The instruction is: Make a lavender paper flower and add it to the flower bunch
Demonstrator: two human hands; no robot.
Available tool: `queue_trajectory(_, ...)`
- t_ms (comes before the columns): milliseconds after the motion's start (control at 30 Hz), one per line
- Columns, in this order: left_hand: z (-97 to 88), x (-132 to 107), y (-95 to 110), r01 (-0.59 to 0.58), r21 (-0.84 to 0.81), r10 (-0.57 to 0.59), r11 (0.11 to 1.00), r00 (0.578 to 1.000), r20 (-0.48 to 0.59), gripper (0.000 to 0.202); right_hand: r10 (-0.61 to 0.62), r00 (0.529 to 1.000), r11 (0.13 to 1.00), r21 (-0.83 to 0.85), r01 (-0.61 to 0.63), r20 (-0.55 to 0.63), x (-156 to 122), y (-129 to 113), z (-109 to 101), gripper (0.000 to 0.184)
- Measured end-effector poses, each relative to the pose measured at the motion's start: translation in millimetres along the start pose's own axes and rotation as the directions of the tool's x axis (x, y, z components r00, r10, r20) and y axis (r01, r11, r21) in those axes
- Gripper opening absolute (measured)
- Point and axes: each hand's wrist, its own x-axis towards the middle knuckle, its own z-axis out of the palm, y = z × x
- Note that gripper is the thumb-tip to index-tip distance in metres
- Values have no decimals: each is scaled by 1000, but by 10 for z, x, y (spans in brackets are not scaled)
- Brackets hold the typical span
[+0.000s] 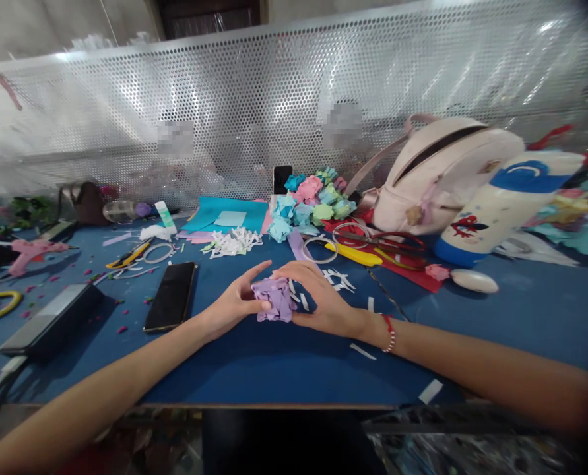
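Between my two hands sits a purple folded-paper piece (275, 301), crinkled and blocky, held just above the blue table near its front. My left hand (237, 295) grips it from the left, thumb across its front. From the right, my right hand (326, 297) curls round it, with fingertips on its top and thumb at its lower edge. Fingers hide part of its sides. Behind the right hand lie white paper strips (340, 280) and a purple strip (301, 249). Left of the left hand rests a black phone (171, 297).
Crumpled pastel paper pieces (303, 211) are heaped at the back. A pink backpack (432, 178) and a white-and-blue bottle (501, 204) stand right. A yellow cutter (356, 254) lies before the heap. On the left are a pink glue gun (36, 254) and a dark box (51, 316).
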Motion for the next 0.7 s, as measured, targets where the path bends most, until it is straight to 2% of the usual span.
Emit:
queue_trajectory(67,-4,3,4,-48,57,49,997,999,-5,96,29,1000,1000,-2,-29,-6,-5,15,13,65)
queue_trajectory(133,-15,4,16,-124,188,128,974,992,-13,96,52,998,998,-20,-52,-21,-6,32,31,67)
queue_trajectory(200,-35,2,37,-229,388,250,893,968,-4,99,73,996,995,-60,-75,-42,-4,52,50,67)
queue_trajectory(300,-74,-7,71,-372,690,440,622,894,85,97,116,992,988,-98,-121,-54,0,86,62,64)
queue_trajectory(367,-97,-12,83,-420,800,524,428,837,159,92,154,986,987,-35,-156,-57,3,99,50,59)
queue_trajectory(433,-106,-14,84,-448,846,577,291,787,219,90,217,975,971,111,-211,-40,12,87,24,52)
queue_trajectory(500,-96,-18,79,-470,861,617,193,741,265,90,266,964,927,268,-263,25,28,43,-4,48)
queue_trajectory(567,-63,-28,76,-487,864,643,128,704,302,88,275,957,885,363,-290,92,47,-23,-19,55)
queue_trajectory(633,-20,-43,76,-488,868,639,93,697,324,85,277,954,869,395,-299,114,65,-87,-14,65)
queue_trajectory(700,11,-52,72,-453,887,626,86,717,306,83,310,946,860,397,-322,95,74,-121,3,63)
